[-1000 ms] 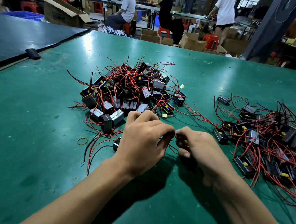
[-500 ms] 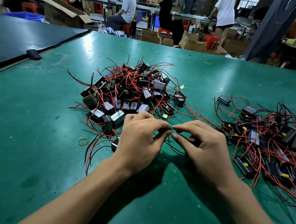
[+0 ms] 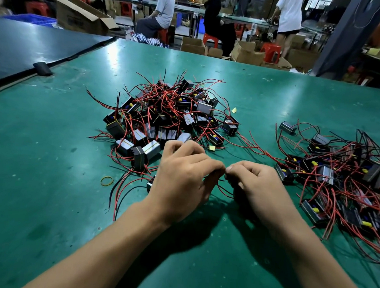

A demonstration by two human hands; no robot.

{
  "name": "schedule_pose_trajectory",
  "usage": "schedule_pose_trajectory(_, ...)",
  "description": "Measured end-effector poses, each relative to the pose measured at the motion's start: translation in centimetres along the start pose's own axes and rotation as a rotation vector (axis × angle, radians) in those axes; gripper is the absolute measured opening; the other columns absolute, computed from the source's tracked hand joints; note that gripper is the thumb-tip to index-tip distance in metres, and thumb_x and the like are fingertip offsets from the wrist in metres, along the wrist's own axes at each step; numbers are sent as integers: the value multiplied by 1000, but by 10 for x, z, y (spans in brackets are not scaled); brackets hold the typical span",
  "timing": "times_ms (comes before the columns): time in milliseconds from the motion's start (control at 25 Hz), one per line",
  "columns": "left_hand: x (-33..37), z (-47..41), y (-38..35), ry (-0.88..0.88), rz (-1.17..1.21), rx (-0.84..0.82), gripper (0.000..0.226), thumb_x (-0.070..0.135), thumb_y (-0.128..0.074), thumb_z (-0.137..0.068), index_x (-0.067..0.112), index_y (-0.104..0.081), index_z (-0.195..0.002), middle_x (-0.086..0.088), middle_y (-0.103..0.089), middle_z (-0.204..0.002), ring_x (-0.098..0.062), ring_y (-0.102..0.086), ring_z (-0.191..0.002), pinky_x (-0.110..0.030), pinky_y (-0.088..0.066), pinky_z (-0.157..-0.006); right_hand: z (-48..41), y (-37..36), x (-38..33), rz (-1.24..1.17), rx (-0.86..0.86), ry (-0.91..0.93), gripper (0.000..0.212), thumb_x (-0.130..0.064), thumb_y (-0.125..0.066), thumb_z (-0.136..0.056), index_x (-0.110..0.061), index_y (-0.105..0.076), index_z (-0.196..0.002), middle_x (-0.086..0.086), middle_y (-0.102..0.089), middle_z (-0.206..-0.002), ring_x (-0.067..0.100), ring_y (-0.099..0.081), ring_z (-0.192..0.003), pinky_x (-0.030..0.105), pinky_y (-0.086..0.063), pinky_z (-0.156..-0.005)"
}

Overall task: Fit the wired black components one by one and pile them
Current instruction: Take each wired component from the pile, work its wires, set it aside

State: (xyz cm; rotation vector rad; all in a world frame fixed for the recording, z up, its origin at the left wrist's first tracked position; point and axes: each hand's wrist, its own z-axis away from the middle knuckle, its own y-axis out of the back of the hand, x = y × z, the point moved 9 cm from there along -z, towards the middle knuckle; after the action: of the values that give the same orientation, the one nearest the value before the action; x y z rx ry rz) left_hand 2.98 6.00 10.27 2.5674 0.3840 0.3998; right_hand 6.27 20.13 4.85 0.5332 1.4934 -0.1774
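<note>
Two heaps of small black components with red and black wires lie on the green table point(image 3: 41, 187). One pile point(image 3: 170, 118) sits straight ahead, the other pile point(image 3: 348, 177) to the right. My left hand point(image 3: 181, 180) and my right hand point(image 3: 256, 187) meet fingertip to fingertip in front of the middle pile, fingers curled. Between them they pinch thin red and black wires point(image 3: 220, 188); a black component point(image 3: 237, 195) is mostly hidden under my right hand. Another black component point(image 3: 149, 185) peeks out at the left edge of my left hand.
A yellow rubber band point(image 3: 107, 180) lies on the table left of my left hand. A dark mat point(image 3: 26, 49) with a black clip point(image 3: 42, 68) borders the table at the far left. Beyond the far edge are cardboard boxes, red stools and people at other benches.
My right hand's fingers have curled tighter and its fingertips have closed against my left hand's. Both hands have stayed in the same spot in front of the middle pile.
</note>
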Motion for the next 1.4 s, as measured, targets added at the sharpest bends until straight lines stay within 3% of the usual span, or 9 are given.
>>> schedule_pose_trajectory(120,-5,0,-2,56,18,-34,6,24,-71,-86,22,-75,-81,13,-68,-71,-19,-58,-77,-42,-40,-75,1,2,5,-49,-70,-85,29,-27,-66,-92,-16,-65,-65,-2,-47,-48,15,-35,-37,18,-24,-42)
schedule_pose_trajectory(360,-15,1,-9,166,83,-120,8,28,-70,-85,23,-75,-88,13,-71,-78,-16,-56,-80,-36,-34,-74,18,9,-43,483,107,617,11,-10,-78,-85,-17,-76,-93,-17,-67,-77,-2,-53,-55,7,-37,-57)
schedule_pose_trajectory(520,-14,2,-10,145,75,-119,7,28,-69,-86,23,-75,-87,12,-70,-77,-17,-56,-80,-41,-38,-76,22,7,-47,577,110,759,8,-18,-78,-85,-13,-76,-91,-8,-69,-81,-7,-53,-64,12,-42,-63)
schedule_pose_trajectory(680,-7,0,-4,55,8,-45,6,26,-70,-87,23,-74,-84,13,-68,-73,-19,-57,-79,-42,-40,-76,7,10,-23,276,69,329,15,-20,-72,-91,-19,-67,-77,-15,-54,-51,4,-44,-40,10,-32,-45)
schedule_pose_trajectory(800,-1,-2,-2,2,1,6,8,25,-71,-88,22,-75,-81,13,-67,-73,-20,-59,-79,-42,-40,-76,1,-2,13,-280,-36,-186,23,-15,-64,-93,-11,-55,-73,-3,-42,-55,8,-30,-33,16,-24,-35)
schedule_pose_trajectory(880,-1,-2,-3,0,2,-4,8,25,-72,-88,22,-75,-81,12,-67,-72,-19,-59,-79,-41,-40,-76,5,-9,22,-422,-88,-351,21,-17,-63,-92,-13,-55,-73,-3,-47,-60,7,-29,-33,15,-23,-34)
schedule_pose_trajectory(960,-7,-1,-6,53,24,-42,5,25,-72,-86,24,-75,-83,13,-67,-72,-18,-58,-80,-41,-39,-76,3,-3,16,-292,-61,-212,17,-19,-69,-91,-13,-61,-78,-2,-57,-66,9,-39,-34,15,-28,-35)
schedule_pose_trajectory(1160,-21,2,-13,195,135,-128,10,30,-70,-84,23,-76,-88,12,-70,-76,-17,-57,-82,-39,-35,-75,19,7,-44,464,120,662,7,-11,-78,-86,-15,-75,-91,-15,-67,-77,-5,-56,-61,10,-41,-58)
schedule_pose_trajectory(1400,-18,2,-14,170,130,-142,11,30,-70,-84,22,-76,-88,11,-70,-76,-16,-56,-80,-41,-38,-75,14,6,-38,537,112,652,3,-17,-73,-90,-15,-71,-92,-6,-66,-83,-1,-53,-65,7,-38,-64)
